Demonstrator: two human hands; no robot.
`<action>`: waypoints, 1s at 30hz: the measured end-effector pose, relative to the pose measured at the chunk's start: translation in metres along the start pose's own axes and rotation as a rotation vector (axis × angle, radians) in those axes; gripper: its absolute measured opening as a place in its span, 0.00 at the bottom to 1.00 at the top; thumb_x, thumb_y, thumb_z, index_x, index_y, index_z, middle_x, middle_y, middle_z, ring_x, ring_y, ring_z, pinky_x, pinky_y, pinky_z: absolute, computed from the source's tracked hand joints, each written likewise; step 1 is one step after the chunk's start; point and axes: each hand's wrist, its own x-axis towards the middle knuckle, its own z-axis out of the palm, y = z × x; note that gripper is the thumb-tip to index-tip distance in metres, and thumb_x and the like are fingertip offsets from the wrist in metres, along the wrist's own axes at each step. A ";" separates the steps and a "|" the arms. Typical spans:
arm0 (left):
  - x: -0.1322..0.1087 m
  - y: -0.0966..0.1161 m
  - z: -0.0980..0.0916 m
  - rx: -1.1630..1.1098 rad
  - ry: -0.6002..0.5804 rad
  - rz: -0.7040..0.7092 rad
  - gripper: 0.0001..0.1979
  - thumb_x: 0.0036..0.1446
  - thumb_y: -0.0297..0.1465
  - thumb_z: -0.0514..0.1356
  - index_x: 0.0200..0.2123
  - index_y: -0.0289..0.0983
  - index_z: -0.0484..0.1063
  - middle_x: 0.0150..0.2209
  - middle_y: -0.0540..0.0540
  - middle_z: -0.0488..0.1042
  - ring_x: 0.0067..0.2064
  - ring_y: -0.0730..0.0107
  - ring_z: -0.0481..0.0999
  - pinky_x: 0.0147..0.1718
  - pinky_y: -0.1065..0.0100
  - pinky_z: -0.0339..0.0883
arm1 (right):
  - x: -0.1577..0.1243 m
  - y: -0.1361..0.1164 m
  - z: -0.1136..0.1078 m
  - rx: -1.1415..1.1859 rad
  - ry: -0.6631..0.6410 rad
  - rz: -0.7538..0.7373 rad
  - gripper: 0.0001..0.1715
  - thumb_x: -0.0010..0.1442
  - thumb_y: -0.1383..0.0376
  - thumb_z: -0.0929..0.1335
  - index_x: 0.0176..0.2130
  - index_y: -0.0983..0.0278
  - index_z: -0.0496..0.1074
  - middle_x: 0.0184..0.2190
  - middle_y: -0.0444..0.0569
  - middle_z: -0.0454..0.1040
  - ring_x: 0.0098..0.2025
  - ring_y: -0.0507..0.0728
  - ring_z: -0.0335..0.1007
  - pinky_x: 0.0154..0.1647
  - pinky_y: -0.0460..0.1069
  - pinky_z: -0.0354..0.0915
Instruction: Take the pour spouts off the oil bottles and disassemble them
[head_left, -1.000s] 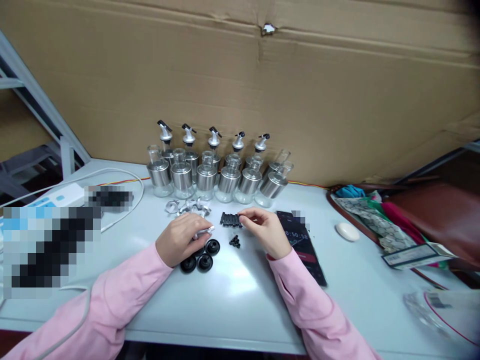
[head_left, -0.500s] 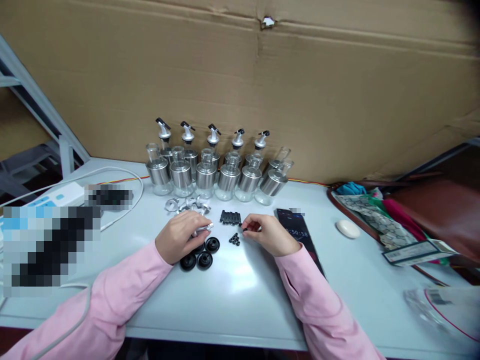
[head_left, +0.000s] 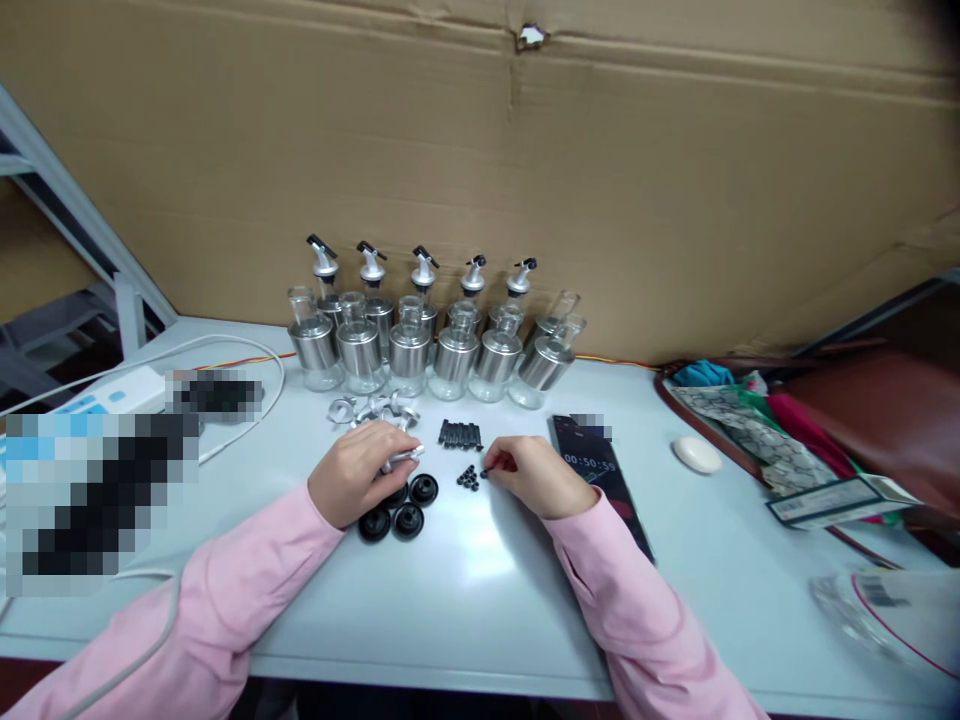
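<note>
My left hand (head_left: pixel 352 472) is closed on a small silver pourer part (head_left: pixel 405 457), held over the black round stoppers (head_left: pixel 409 520). Thumb and fingertips of my right hand (head_left: pixel 541 476) pinch a tiny black piece (head_left: pixel 484 474) just right of a small pile of similar black pieces (head_left: pixel 469 481). Behind that pile, a row of short black levers (head_left: pixel 460 435) lies side by side. Several loose silver pourer parts (head_left: pixel 382 408) are spread behind my left hand, partly hidden by it.
Glass bottles with metal sleeves (head_left: pixel 360 345) stand in two rows at the back; several rear ones carry silver pourers (head_left: pixel 424 268). A phone (head_left: pixel 600 480) showing a timer lies right of my right hand, with a white oval object (head_left: pixel 697 455) beyond. Cables and a power strip (head_left: pixel 127 388) lie left.
My right hand has moved slightly down, from beside the levers to beside the small black pile. The left hand keeps the silver part in place. The view has shifted slightly.
</note>
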 end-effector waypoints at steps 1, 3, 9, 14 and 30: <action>0.000 0.000 0.000 0.002 -0.003 -0.003 0.04 0.58 0.27 0.52 0.36 0.35 0.66 0.29 0.45 0.74 0.32 0.71 0.74 0.32 0.68 0.69 | 0.000 0.000 0.001 -0.008 0.007 -0.008 0.11 0.44 0.77 0.64 0.25 0.64 0.72 0.20 0.43 0.72 0.24 0.51 0.67 0.28 0.45 0.63; 0.000 0.000 0.001 0.004 -0.009 -0.006 0.05 0.58 0.27 0.52 0.37 0.35 0.66 0.30 0.45 0.74 0.32 0.71 0.74 0.32 0.68 0.69 | 0.000 0.001 0.002 -0.017 0.019 -0.030 0.10 0.44 0.76 0.64 0.24 0.63 0.73 0.20 0.43 0.72 0.24 0.51 0.67 0.28 0.46 0.62; -0.002 -0.002 0.001 -0.013 -0.017 -0.009 0.05 0.57 0.26 0.53 0.37 0.35 0.65 0.30 0.45 0.74 0.32 0.70 0.74 0.33 0.68 0.69 | 0.000 -0.002 0.004 -0.046 0.020 -0.040 0.10 0.45 0.76 0.65 0.25 0.63 0.73 0.21 0.44 0.72 0.24 0.52 0.67 0.28 0.46 0.61; -0.002 -0.002 0.001 -0.021 -0.019 -0.011 0.05 0.56 0.25 0.54 0.38 0.35 0.65 0.30 0.45 0.73 0.33 0.70 0.73 0.34 0.68 0.68 | -0.001 -0.005 0.001 -0.054 0.006 -0.034 0.10 0.46 0.75 0.64 0.25 0.63 0.72 0.21 0.44 0.73 0.25 0.52 0.67 0.29 0.46 0.61; -0.001 0.005 -0.001 0.027 0.092 -0.047 0.04 0.57 0.25 0.54 0.38 0.36 0.64 0.37 0.45 0.66 0.41 0.68 0.68 0.40 0.65 0.67 | -0.007 -0.040 0.018 0.301 0.353 -0.417 0.07 0.56 0.67 0.65 0.37 0.64 0.70 0.32 0.49 0.71 0.35 0.54 0.67 0.38 0.49 0.63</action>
